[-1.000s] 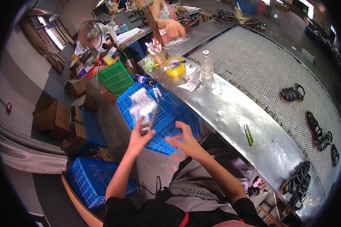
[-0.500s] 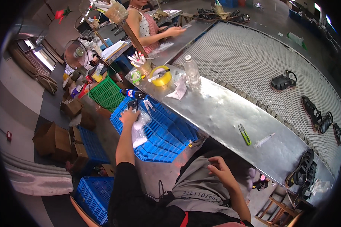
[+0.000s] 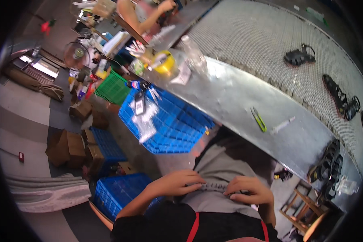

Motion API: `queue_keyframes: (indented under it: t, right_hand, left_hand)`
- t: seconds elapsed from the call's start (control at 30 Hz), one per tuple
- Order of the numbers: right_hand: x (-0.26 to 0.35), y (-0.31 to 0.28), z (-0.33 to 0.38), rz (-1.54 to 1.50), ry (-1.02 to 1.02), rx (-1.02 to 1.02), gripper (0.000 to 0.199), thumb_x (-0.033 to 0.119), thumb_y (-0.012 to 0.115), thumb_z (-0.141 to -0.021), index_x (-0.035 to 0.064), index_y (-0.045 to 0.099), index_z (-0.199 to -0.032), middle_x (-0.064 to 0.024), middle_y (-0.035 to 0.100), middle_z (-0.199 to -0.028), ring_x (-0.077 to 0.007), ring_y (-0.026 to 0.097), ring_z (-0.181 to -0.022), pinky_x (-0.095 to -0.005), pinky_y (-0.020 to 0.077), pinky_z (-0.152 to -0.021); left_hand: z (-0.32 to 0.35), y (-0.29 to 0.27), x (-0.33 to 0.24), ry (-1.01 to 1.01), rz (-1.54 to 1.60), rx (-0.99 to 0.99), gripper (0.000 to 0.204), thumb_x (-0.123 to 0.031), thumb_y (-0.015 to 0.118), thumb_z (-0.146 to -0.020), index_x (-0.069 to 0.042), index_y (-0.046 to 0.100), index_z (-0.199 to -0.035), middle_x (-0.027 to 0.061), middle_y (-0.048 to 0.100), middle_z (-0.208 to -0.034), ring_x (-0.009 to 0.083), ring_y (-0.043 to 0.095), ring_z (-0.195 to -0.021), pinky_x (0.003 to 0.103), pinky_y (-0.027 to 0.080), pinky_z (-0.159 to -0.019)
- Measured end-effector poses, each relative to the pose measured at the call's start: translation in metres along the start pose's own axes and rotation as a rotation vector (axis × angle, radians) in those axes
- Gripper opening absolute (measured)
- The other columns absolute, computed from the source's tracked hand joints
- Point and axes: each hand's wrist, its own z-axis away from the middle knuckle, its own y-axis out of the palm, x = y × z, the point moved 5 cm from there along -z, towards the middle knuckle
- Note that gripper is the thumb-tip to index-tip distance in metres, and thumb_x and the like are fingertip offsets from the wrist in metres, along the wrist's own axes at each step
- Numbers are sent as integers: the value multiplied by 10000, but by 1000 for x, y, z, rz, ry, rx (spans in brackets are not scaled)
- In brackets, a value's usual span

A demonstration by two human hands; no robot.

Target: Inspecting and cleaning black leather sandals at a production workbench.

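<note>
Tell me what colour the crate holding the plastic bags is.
Blue crate, clearest in the head view.

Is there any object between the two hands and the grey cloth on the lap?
Nothing visible stands between. The left hand and the right hand both rest directly on the grey cloth garment. The blue plastic crate stands apart, further ahead.

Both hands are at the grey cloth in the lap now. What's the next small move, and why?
Probably smooth or straighten the grey cloth: the left hand and right hand both pinch its bunched edge between them, and neither reaches toward the metal table or the blue crate.
</note>
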Motion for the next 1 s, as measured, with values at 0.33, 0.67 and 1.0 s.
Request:
queue_keyframes:
  t: [0.33,0.67,1.0]
  right_hand:
    - [-32,30,66,368,293,-89,219,157,588,-950,51,610,-1141,-142,538,-1035,-320,574,-998,-414,479,-857]
    - [-23,39,125,-16,638,-437,271,163,643,-891,36,612,-1128,-96,560,-975,-194,547,-762,-317,449,-692]
    - [-54,66,162,-365,749,-663,348,202,702,-762,27,641,-1057,-13,553,-813,-101,474,-696,-268,387,-612]
  left_hand:
    - [-54,58,-22,273,-54,219,275,-177,601,-950,-61,660,-1192,105,615,-1072,285,593,-1012,379,495,-870]
    - [-86,65,-52,105,-24,577,290,-253,694,-899,-17,669,-1065,139,645,-957,327,627,-885,387,499,-784]
    - [-130,111,-52,-192,322,729,294,-210,671,-920,18,633,-1102,18,586,-781,73,524,-721,247,431,-642]
